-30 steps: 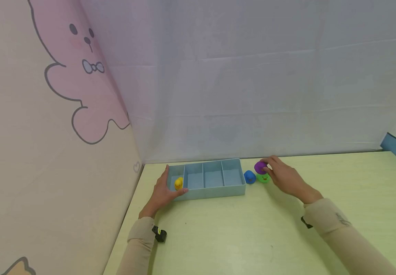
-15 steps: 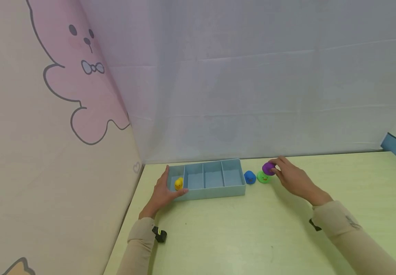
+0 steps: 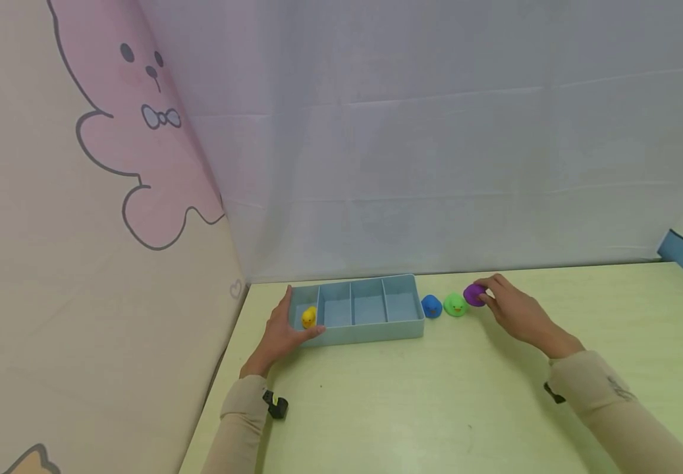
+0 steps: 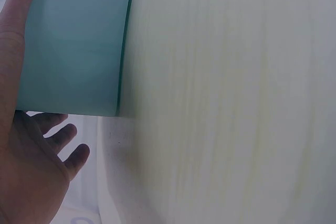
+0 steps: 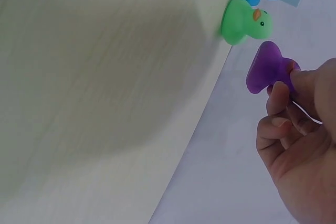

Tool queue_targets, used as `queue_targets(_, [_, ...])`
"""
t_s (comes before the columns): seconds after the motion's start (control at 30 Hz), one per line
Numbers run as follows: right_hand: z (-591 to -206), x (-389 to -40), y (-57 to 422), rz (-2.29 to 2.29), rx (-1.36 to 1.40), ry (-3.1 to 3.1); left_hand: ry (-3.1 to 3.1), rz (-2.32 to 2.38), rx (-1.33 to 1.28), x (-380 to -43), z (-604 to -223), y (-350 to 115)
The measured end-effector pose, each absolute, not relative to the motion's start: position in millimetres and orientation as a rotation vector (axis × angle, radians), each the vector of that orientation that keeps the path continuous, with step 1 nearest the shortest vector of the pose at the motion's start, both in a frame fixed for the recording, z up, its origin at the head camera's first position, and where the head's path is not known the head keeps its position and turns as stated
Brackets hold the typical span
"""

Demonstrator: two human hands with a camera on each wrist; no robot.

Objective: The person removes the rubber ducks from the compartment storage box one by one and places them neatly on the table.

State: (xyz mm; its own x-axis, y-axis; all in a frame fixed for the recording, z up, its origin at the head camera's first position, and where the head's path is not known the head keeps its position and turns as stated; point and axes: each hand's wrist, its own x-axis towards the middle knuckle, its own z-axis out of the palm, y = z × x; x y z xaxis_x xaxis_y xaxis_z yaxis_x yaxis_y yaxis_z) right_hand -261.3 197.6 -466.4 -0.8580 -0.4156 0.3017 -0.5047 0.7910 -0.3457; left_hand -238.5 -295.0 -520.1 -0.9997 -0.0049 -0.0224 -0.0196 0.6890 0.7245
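A light blue tray (image 3: 371,332) with several compartments lies near the back of the table. My left hand (image 3: 278,336) grips its left end, thumb along the front wall and fingers round the far side; the left wrist view shows the tray's end wall (image 4: 79,51) against the thumb. A yellow rubber duck (image 3: 308,317) sits in the leftmost compartment. To the right of the tray, a blue duck (image 3: 432,307) and a green duck (image 3: 455,305) stand in a row. My right hand (image 3: 519,316) pinches a purple duck (image 5: 266,69) between thumb and fingers, just right of the green one.
The pale yellow-green table (image 3: 388,408) meets a white curtain (image 3: 436,164) right behind the tray. On the left, a printed cloth wall (image 3: 110,316) runs along the table's side.
My right hand has moved right with the purple duck, from above the green duck to beside it, leaving the green duck in full view. The left hand and tray stay put.
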Motion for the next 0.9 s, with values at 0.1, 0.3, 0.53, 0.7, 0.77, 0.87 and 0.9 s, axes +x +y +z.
queue_targets(0.1, [-469.9,-262.1,200.7,0.617,0.722,-2.779,2.875,1.229,-0.016,-238.6,-521.2,-295.6])
queue_targets(0.3, [-477.0,-264.4,205.8,0.622,0.720,-2.798,2.867,1.243,-0.016,-238.4,-521.7,-296.8])
queue_targets(0.53, [-481.8,-266.5,208.8,0.620,0.714,-2.821,2.877,1.229,-0.005,-238.3,-520.7,-296.9])
queue_targets(0.7, [-481.6,-267.8,209.3,0.627,0.714,-2.850,2.877,1.224,-0.001,-237.9,-518.9,-296.2])
queue_targets(0.77, [-482.1,-268.3,209.7,0.626,0.713,-2.865,2.871,1.229,-0.008,-237.7,-518.1,-295.8])
queue_targets(0.87, [-483.8,-268.7,210.5,0.624,0.716,-2.877,2.871,1.229,-0.001,-237.3,-517.5,-295.7])
queue_targets(0.9, [-484.6,-268.7,210.7,0.626,0.719,-2.875,2.872,1.233,0.001,-237.2,-517.3,-295.8])
